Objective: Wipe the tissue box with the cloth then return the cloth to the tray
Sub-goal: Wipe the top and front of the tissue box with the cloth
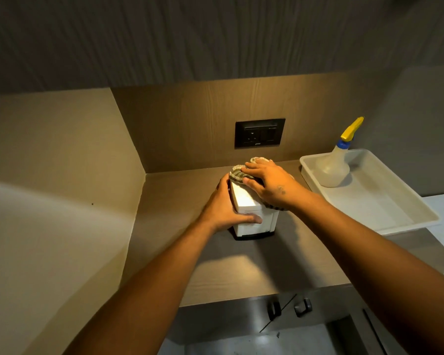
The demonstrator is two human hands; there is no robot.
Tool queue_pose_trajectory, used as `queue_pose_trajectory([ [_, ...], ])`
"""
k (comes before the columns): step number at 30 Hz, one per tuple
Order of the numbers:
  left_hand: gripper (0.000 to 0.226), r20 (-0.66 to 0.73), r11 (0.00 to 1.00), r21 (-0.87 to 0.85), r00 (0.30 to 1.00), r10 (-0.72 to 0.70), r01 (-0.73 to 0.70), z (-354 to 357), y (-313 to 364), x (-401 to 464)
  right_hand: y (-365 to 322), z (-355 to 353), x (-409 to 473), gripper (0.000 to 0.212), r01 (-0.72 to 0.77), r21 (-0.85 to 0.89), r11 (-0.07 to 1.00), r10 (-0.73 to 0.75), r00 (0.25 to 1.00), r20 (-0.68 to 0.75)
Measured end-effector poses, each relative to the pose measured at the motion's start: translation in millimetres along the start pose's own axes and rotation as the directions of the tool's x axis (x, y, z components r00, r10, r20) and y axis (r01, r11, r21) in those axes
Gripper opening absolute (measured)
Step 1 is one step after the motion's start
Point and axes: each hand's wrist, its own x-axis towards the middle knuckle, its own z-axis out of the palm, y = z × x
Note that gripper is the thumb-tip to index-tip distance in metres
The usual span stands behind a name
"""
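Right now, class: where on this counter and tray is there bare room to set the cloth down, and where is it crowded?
The near half of the white tray, in front of the spray bottle, is bare. So is the countertop between tissue box and front edge. Crowded: around the box, where both hands and the cloth meet.

Both arms outstretched — left hand [228,208] curled in a grip, right hand [269,185] palm-down.
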Motion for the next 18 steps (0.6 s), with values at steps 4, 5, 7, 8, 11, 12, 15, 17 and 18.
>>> queue_pose_trajectory([
  [4, 0.144, -0.003, 1.0, -0.015, 1.0, 0.004, -0.004, 0, 1, 0, 2, -4, -8, 0.044, -0.004, -0.004, 1.0, 0.004, 1.0, -0.011],
  [5, 0.144, -0.006, 1.0, -0.016, 1.0, 0.008, -0.009, 0, 0, 1, 1, -6, -3, 0.043, -0.027, 0.002, 1.0, 0.027, 1.0, -0.005],
  [7, 0.144, -0.002, 1.0, -0.009, 1.0, 0.012, -0.012, -1, 0, 1, -5, -10, 9, 0.043, -0.073, 0.009, 0.997, 0.073, 0.997, 0.015],
  [8, 0.144, -0.001, 1.0, -0.002, 1.0, 0.009, -0.009, -1, 0, 1, -9, -10, 14, 0.043, -0.079, 0.008, 0.997, 0.079, 0.996, 0.029],
  [11, 0.138, -0.002, 1.0, 0.009, 1.0, -0.002, 0.002, -2, 1, 0, -24, -6, 15, 0.04, 0.004, -0.002, 1.0, -0.004, 1.0, 0.025],
  [12, 0.134, -0.001, 1.0, -0.005, 1.0, 0.012, -0.012, -2, 1, -1, -27, -3, 10, 0.039, 0.044, -0.002, 0.999, -0.044, 0.999, 0.015],
  [15, 0.132, -0.014, 0.998, -0.054, 1.0, 0.023, -0.024, -1, -1, -4, -19, 0, -14, 0.04, 0.083, -0.002, 0.997, -0.083, 0.996, 0.008],
  [17, 0.142, -0.012, 0.998, -0.066, 1.0, 0.008, -0.008, -2, 1, -4, -4, -5, -23, 0.042, 0.047, -0.006, 0.999, -0.047, 0.999, 0.007],
  [18, 0.144, -0.009, 0.998, -0.061, 1.0, 0.004, -0.004, -2, 1, -3, 1, -9, -22, 0.042, 0.006, -0.003, 1.0, -0.006, 1.0, 0.004],
])
